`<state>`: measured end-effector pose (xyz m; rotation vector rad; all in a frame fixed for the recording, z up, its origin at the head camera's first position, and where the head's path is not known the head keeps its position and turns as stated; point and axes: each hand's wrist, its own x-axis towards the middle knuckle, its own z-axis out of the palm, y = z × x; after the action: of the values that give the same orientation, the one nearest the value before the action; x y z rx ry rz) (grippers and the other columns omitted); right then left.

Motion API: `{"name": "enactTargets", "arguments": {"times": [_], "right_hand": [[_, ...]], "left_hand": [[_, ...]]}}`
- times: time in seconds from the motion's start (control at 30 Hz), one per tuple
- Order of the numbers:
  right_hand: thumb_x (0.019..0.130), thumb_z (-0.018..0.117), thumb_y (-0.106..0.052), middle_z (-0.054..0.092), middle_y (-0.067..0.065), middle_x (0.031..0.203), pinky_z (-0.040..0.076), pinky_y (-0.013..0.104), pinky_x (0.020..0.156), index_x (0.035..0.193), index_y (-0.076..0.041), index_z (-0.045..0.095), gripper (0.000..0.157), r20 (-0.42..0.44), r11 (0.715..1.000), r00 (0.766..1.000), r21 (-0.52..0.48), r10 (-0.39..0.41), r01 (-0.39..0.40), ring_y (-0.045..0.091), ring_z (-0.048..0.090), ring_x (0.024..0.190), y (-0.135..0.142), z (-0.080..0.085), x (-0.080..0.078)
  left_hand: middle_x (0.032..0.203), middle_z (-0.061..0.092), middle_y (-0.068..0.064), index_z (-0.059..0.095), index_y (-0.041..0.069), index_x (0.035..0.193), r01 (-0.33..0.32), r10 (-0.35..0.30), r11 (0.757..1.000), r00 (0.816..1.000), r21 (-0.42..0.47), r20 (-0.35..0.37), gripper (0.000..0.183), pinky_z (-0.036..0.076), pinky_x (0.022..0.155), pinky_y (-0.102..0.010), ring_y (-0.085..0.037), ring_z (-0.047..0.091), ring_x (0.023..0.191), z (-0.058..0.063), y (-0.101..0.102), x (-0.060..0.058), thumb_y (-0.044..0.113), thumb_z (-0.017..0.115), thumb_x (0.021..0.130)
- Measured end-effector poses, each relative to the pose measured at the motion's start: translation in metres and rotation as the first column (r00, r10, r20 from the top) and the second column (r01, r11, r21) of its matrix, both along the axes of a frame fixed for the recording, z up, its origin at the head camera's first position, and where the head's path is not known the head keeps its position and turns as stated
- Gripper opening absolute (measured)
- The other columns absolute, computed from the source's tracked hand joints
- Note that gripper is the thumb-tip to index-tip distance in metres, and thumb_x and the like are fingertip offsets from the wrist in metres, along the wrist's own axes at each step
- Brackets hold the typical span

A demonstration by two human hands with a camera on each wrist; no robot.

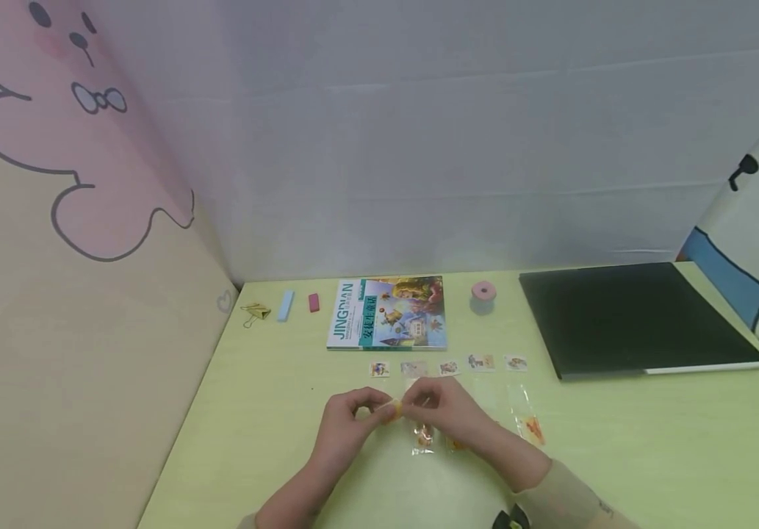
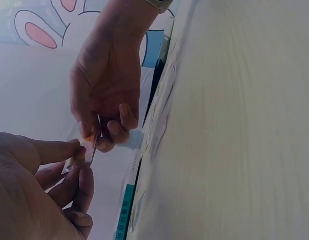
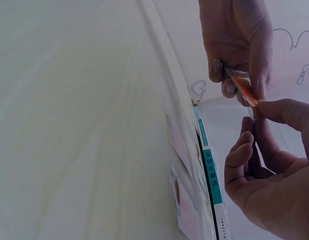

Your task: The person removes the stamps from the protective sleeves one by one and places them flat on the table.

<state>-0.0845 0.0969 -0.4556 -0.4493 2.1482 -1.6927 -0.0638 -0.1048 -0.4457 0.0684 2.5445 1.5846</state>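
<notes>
Both hands meet over the table and pinch a small clear plastic packet point(image 3: 243, 86) with something orange inside. My left hand point(image 1: 344, 428) grips one side of it between thumb and fingers. On the other side, the right hand point(image 1: 448, 408) pinches its edge, fingertips close to the left ones. Below the right hand lies a clear packet point(image 1: 423, 438) with an orange-brown print, and another point(image 1: 530, 422) is to the right of the forearm. A further packet is partly hidden under that forearm. Behind the hands runs a row of several small picture cards point(image 1: 480, 361).
A picture book point(image 1: 387, 316) lies behind the cards, with a pink-topped round object point(image 1: 483, 294) to its right. A large black flat panel point(image 1: 640, 319) covers the back right. At the back left are a gold binder clip point(image 1: 256, 311), a light-blue bar point(image 1: 285, 306) and a dark-pink block point(image 1: 314, 303).
</notes>
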Motion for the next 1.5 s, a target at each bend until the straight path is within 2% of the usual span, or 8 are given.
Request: {"name": "enactTargets", "arguments": {"times": [0.23, 0.4, 0.57, 0.73, 0.9, 1.03, 1.33, 1.5], "right_hand": [[0.083, 0.07, -0.023, 0.066, 0.014, 0.084, 0.053, 0.041, 0.06, 0.088, -0.009, 0.065, 0.016, 0.048, 0.999, 0.999, -0.041, 0.023, -0.021, 0.041, 0.062, 0.067, 0.001, 0.0, 0.0], [0.081, 0.072, -0.022, 0.067, 0.019, 0.086, 0.053, 0.046, 0.063, 0.086, -0.006, 0.065, 0.018, 0.093, 0.996, 0.995, -0.084, 0.034, -0.027, 0.046, 0.06, 0.069, 0.003, -0.001, -0.001], [0.079, 0.073, -0.027, 0.069, 0.009, 0.088, 0.05, 0.035, 0.067, 0.085, -0.01, 0.067, 0.019, 0.082, 0.998, 0.996, -0.05, -0.022, 0.026, 0.033, 0.062, 0.074, 0.007, 0.002, -0.006], [0.08, 0.072, -0.029, 0.068, 0.003, 0.09, 0.046, 0.033, 0.066, 0.086, -0.012, 0.066, 0.019, 0.113, 0.99, 0.983, -0.002, -0.141, 0.142, 0.031, 0.056, 0.079, 0.013, 0.012, -0.011], [0.078, 0.073, -0.037, 0.065, 0.014, 0.086, 0.046, 0.032, 0.06, 0.087, -0.014, 0.066, 0.025, 0.15, 0.98, 0.969, 0.027, -0.198, 0.197, 0.032, 0.055, 0.071, 0.012, 0.001, -0.016], [0.079, 0.073, -0.031, 0.064, 0.02, 0.077, 0.047, 0.032, 0.054, 0.086, -0.009, 0.067, 0.023, 0.151, 0.99, 0.979, 0.033, -0.139, 0.136, 0.028, 0.058, 0.059, 0.004, -0.003, -0.014], [0.081, 0.07, -0.016, 0.061, 0.017, 0.058, 0.043, 0.026, 0.041, 0.079, -0.001, 0.067, 0.016, 0.154, 0.997, 0.988, 0.071, -0.027, 0.016, 0.015, 0.052, 0.038, -0.014, -0.007, -0.006], [0.08, 0.069, -0.017, 0.056, 0.006, 0.048, 0.039, 0.023, 0.039, 0.075, -0.006, 0.067, 0.012, 0.117, 0.981, 0.993, 0.195, -0.017, -0.006, 0.008, 0.045, 0.034, -0.024, -0.007, -0.002]], "left_hand": [[0.073, 0.067, 0.014, 0.07, 0.029, 0.081, 0.061, -0.065, 0.996, 0.996, -0.065, -0.062, 0.01, 0.045, 0.07, -0.028, -0.008, 0.058, 0.072, -0.002, -0.006, 0.001, 0.037, 0.074, 0.077], [0.073, 0.066, 0.015, 0.07, 0.031, 0.081, 0.088, -0.091, 0.99, 0.995, -0.112, -0.027, 0.008, 0.045, 0.067, -0.026, -0.008, 0.057, 0.072, -0.002, -0.01, 0.001, 0.034, 0.075, 0.077], [0.072, 0.066, 0.014, 0.07, 0.029, 0.079, 0.095, -0.097, 0.988, 0.995, -0.12, -0.014, 0.007, 0.045, 0.064, -0.024, -0.009, 0.058, 0.07, 0.0, -0.014, 0.002, 0.03, 0.076, 0.076], [0.074, 0.068, 0.013, 0.072, 0.021, 0.083, 0.049, -0.045, 0.993, 0.998, -0.105, 0.04, 0.007, 0.045, 0.067, -0.026, -0.011, 0.06, 0.073, 0.0, -0.02, 0.004, 0.027, 0.072, 0.081], [0.074, 0.065, 0.011, 0.072, 0.024, 0.079, -0.088, 0.103, 0.979, 0.992, -0.182, 0.073, 0.007, 0.039, 0.067, -0.027, -0.014, 0.052, 0.077, -0.006, -0.026, 0.006, 0.03, 0.071, 0.081], [0.072, 0.062, 0.011, 0.072, 0.025, 0.074, -0.11, 0.134, 0.96, 0.988, -0.259, 0.077, 0.004, 0.037, 0.061, -0.026, -0.014, 0.047, 0.07, -0.008, -0.029, 0.011, 0.027, 0.074, 0.078], [0.06, 0.06, 0.016, 0.068, 0.026, 0.065, -0.001, 0.018, 0.921, 0.999, -0.39, 0.041, 0.011, 0.04, 0.057, -0.023, -0.004, 0.051, 0.059, -0.015, -0.033, 0.028, 0.025, 0.076, 0.072], [0.056, 0.055, 0.019, 0.062, 0.029, 0.06, 0.008, -0.021, 0.886, 1.0, -0.464, -0.023, 0.018, 0.039, 0.063, -0.026, -0.002, 0.049, 0.058, -0.017, -0.033, 0.034, 0.029, 0.078, 0.069]]}}
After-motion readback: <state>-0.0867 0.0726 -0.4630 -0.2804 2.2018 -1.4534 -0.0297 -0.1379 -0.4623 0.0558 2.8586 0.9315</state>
